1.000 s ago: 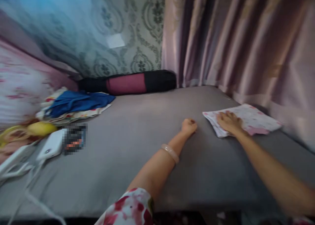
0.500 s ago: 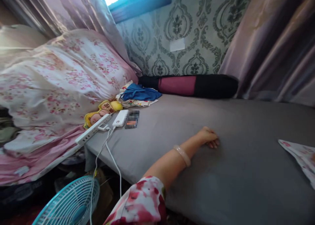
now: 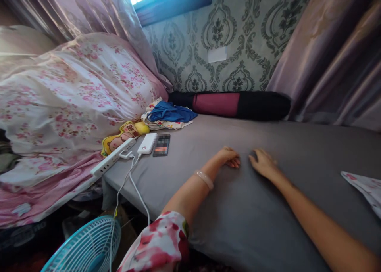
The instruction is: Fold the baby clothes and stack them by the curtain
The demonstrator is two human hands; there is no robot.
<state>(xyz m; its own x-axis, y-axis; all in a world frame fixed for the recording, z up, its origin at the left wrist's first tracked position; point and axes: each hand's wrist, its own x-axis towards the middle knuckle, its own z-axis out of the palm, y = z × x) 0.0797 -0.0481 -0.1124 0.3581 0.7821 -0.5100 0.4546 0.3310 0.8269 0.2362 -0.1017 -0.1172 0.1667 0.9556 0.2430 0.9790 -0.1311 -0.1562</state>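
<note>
My left hand (image 3: 229, 157), with a pale bangle (image 3: 204, 179) on the wrist, is over the middle of the grey bed sheet (image 3: 226, 216). Its fingers hang loosely bent and hold nothing I can see. Just to its right, my right hand (image 3: 264, 163) is low over the same sheet, thumb apart from the fingers, with nothing visible in it. The two hands are close but do not touch. At the right edge of the view lies a folded white cloth with a pink pattern (image 3: 363, 188), partly cut off and apart from both hands.
A blue garment (image 3: 171, 112) tops folded cloth by a black-and-maroon roll (image 3: 217, 104). Left of the hands are a white power bank (image 3: 147, 143), a blurred-out item (image 3: 161, 145), a power strip (image 3: 113, 157) with cables and a yellow plush toy (image 3: 119, 139). A blue fan (image 3: 89, 244) stands below.
The view has swung left, putting the folded cloth at the right edge. My right hand has left that cloth and is beside my left hand, which has shifted left over the last half second.
</note>
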